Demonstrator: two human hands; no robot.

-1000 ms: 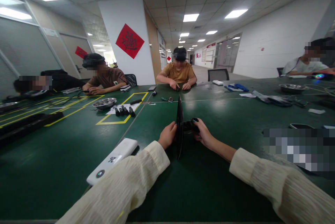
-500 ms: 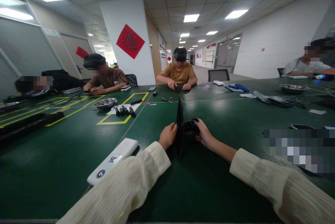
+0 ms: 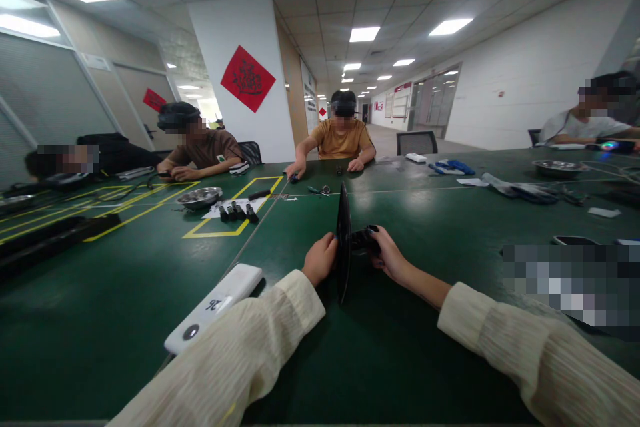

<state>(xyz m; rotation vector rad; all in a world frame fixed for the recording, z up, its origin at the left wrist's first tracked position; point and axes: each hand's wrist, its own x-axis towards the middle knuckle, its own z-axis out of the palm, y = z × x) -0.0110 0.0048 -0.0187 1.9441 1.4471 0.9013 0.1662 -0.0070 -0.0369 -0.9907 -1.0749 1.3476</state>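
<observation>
A thin, dark disc-like panel point(image 3: 343, 247) stands upright on edge in front of me, seen almost edge-on, so its face and exact kind do not show. My left hand point(image 3: 321, 259) is closed at its left side, the fingertips partly hidden by the panel. From the right side juts a short black piece point(image 3: 361, 240), apparently joined to the panel. My right hand point(image 3: 391, 256) grips the outer end of this piece, thumb on top. Left of my left sleeve lies a white oblong device point(image 3: 215, 307) marked 26.
On the green table point(image 3: 425, 360), a metal bowl point(image 3: 200, 197) and several black parts point(image 3: 237, 212) on paper sit to the left. Pliers point(image 3: 316, 190) lie beyond the panel. At right are gloves point(image 3: 525, 188) and another bowl point(image 3: 559, 168). People sit around the table.
My hands and the panel stay almost still. Across the table, a co-worker's arm has reached out toward a small dark object on the left side.
</observation>
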